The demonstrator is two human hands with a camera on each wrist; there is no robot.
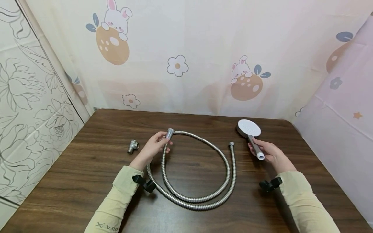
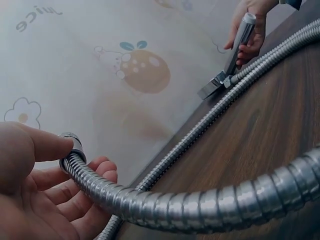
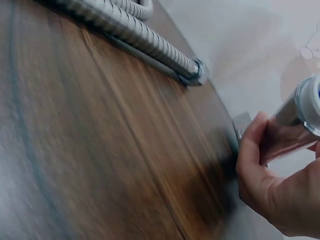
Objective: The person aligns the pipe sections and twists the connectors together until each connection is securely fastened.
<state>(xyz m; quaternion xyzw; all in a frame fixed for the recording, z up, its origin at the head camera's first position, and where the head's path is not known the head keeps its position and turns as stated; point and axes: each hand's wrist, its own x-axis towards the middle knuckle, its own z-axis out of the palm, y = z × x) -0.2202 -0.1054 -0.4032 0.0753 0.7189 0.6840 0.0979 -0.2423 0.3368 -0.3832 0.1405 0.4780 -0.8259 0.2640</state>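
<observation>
Nearest: two pale sleeves [image 1: 118,194], each with a black wrist unit [image 1: 144,183]. Beyond, the metal hose [image 1: 198,207] lay looped on the brown counter [image 1: 96,149]. Left grip [image 1: 154,145]: thumb and fingers pinching the flared connector [image 1: 170,133] at one hose end, over the left side of the loop. Tee fitting [image 1: 133,146] lay apart, left of that grip, untouched. Right grip [image 1: 271,152]: fingers wrapped round the handle of the shower head [image 1: 249,128], white collar [image 1: 260,156] toward the person, face farther off. Hose's other end, a nut [image 1: 231,144], was free, between the two grips and nearer the right. Farthest: printed curtain [image 1: 204,38].

Step in hand, as judged: connector and shower head each held, not joined. Next move seemed to call for bringing collar and connector together in line, then turning one with the other kept steady.

Views: only the head view showed the tee fitting and the shower head's white face. Left wrist view gave the thumb over the connector, fingers curled below; shower head nearly edge-on there. Right wrist view, blurred, gave nut and collar close up but no left grip. Could not tell whether the shower head touched the counter.
</observation>
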